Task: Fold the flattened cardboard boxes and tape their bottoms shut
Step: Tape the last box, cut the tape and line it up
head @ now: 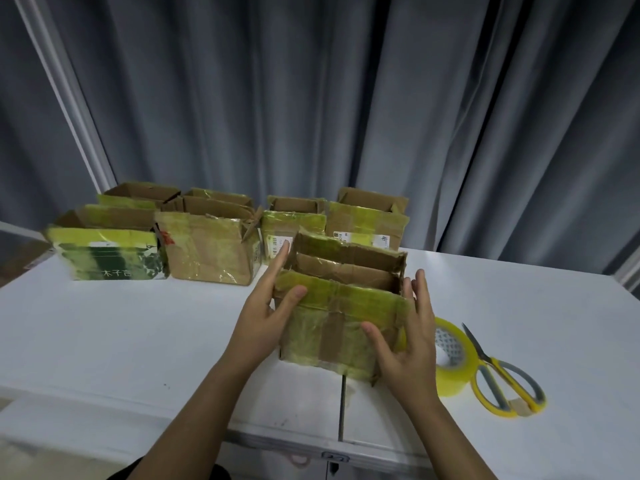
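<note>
A small brown cardboard box (343,306), open side up and wrapped in yellowish tape, is held between both hands over the white table (138,341). My left hand (266,306) grips its left side, thumb on the front rim and fingers along the side. Against the right side presses my right hand (405,344), thumb on the front face. A roll of yellow tape (450,358) lies just right of the box, partly hidden by my right hand. Yellow-handled scissors (502,379) rest beside the roll.
Several folded, taped boxes stand in two rows at the back of the table, among them a green printed box (110,254) and a plain brown box (211,247). Grey curtains (346,98) hang behind. The near table edge (294,445) runs below my wrists.
</note>
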A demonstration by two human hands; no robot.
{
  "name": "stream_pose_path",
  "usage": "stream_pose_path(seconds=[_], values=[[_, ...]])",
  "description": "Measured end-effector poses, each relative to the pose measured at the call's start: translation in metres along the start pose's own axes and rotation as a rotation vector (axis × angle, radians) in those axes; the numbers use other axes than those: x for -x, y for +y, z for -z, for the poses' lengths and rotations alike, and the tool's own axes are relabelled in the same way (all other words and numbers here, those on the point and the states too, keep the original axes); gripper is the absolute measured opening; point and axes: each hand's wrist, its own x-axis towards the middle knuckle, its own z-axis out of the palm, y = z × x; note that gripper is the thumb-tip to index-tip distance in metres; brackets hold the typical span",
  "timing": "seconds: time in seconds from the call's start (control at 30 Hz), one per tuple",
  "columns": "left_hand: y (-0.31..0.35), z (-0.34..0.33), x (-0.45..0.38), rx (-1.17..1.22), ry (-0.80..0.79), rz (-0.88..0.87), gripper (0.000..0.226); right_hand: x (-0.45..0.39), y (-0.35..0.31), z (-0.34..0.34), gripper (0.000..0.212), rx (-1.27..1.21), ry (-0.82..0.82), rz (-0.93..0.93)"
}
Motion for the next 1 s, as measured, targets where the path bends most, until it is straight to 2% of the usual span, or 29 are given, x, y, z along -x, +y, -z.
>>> stream_pose_path(seconds=[0.17,0.33,0.4,0.57,0.73,0.9,0.93,1.0], values=[[-0.004,-0.001,0.003,-0.096,0.011,-0.076,0.056,-0.003,0.000,0.001,0.071,0.015,0.080,0.039],[-0.006,-0.002,0.003,-0.172,0.013,-0.102,0.059,-0.005,-0.009,0.014,0.073,-0.314,0.026,-0.117],[-0.007,-0.003,0.002,-0.197,0.013,-0.115,0.058,-0.008,-0.014,0.019,0.060,-0.324,0.033,-0.086],[-0.010,0.000,0.002,-0.319,0.032,-0.134,0.063,-0.026,-0.014,0.026,0.030,-0.152,0.100,0.018],[-0.010,0.000,0.000,-0.347,0.044,-0.143,0.057,-0.042,-0.011,0.051,0.029,-0.076,-0.212,0.068],[-0.011,-0.002,-0.002,-0.316,0.008,-0.152,0.060,-0.048,-0.013,0.057,0.041,-0.009,-0.592,-0.135],[-0.011,-0.002,-0.001,-0.308,0.002,-0.151,0.061,-0.047,-0.012,0.057,0.041,-0.025,-0.622,-0.150],[-0.009,-0.002,0.000,-0.290,-0.002,-0.155,0.062,-0.049,-0.017,0.060,0.037,-0.179,-0.543,-0.136]])
